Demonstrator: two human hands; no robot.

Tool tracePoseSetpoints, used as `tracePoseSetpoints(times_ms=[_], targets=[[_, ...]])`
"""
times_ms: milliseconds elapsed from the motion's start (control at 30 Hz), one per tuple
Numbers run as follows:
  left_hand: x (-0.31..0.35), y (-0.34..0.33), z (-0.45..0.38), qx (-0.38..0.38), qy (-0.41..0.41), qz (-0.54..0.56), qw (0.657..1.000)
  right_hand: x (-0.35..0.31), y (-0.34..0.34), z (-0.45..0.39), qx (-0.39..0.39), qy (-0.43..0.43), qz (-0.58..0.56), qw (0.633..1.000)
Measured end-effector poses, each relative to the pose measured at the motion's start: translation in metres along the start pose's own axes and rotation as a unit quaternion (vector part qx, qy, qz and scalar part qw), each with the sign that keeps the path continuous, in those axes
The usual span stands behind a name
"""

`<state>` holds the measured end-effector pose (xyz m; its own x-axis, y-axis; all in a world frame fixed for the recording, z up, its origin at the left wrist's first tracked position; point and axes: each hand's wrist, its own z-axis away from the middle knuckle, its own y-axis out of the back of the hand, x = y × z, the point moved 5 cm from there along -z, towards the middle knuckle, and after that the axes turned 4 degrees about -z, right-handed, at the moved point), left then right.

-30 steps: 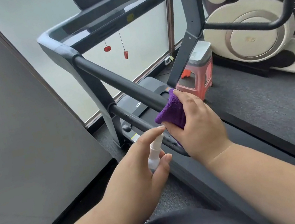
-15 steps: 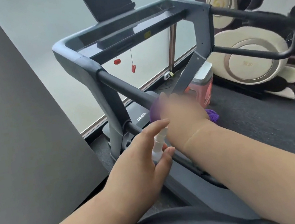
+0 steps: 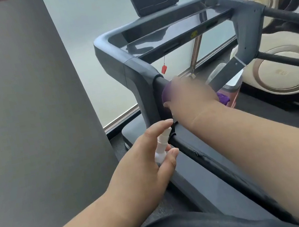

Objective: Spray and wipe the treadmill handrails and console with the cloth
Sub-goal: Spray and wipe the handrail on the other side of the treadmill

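Honestly I can't read any text from here. There's a small yellow sticker [image 3: 194,34] on the treadmill console bar [image 3: 182,42], up around 1 o'clock, too tiny.

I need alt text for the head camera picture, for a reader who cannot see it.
A person's right hand, blurred, holds a purple cloth on the black left handrail of a grey treadmill, near the console frame. The left hand holds a small white spray bottle just below.
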<state>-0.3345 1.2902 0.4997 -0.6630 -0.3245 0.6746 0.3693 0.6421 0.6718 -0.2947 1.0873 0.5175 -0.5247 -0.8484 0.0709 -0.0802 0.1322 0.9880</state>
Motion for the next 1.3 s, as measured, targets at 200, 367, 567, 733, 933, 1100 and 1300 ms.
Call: tracePoseSetpoints(times_ms=[200, 367, 567, 733, 933, 1100, 1300], targets=[[-0.035, 0.021, -0.015, 0.018, 0.011, 0.002, 1.000, -0.032, -0.004, -0.053, -0.012, -0.015, -0.023, 1.000], [-0.040, 0.018, -0.030, 0.008, 0.013, 0.022, 1.000, -0.020, -0.001, -0.044, -0.035, -0.013, -0.056, 0.998], [-0.037, 0.001, -0.044, -0.022, -0.011, 0.035, 0.999, 0.028, 0.007, 0.012, -0.035, -0.036, -0.083, 0.995], [-0.044, -0.015, -0.049, -0.050, -0.010, 0.052, 0.997, 0.029, 0.007, 0.018, -0.020, -0.039, -0.052, 0.998], [-0.050, -0.016, -0.056, -0.043, -0.006, 0.052, 0.998, 0.010, 0.002, -0.009, -0.030, -0.047, -0.008, 0.998], [-0.049, -0.018, -0.053, -0.035, -0.001, 0.037, 0.999, -0.017, -0.004, -0.048, -0.045, -0.054, -0.040, 0.997], [-0.026, -0.020, -0.037, -0.028, -0.002, 0.031, 0.999, -0.014, -0.002, -0.046, -0.047, -0.027, -0.056, 0.997]])
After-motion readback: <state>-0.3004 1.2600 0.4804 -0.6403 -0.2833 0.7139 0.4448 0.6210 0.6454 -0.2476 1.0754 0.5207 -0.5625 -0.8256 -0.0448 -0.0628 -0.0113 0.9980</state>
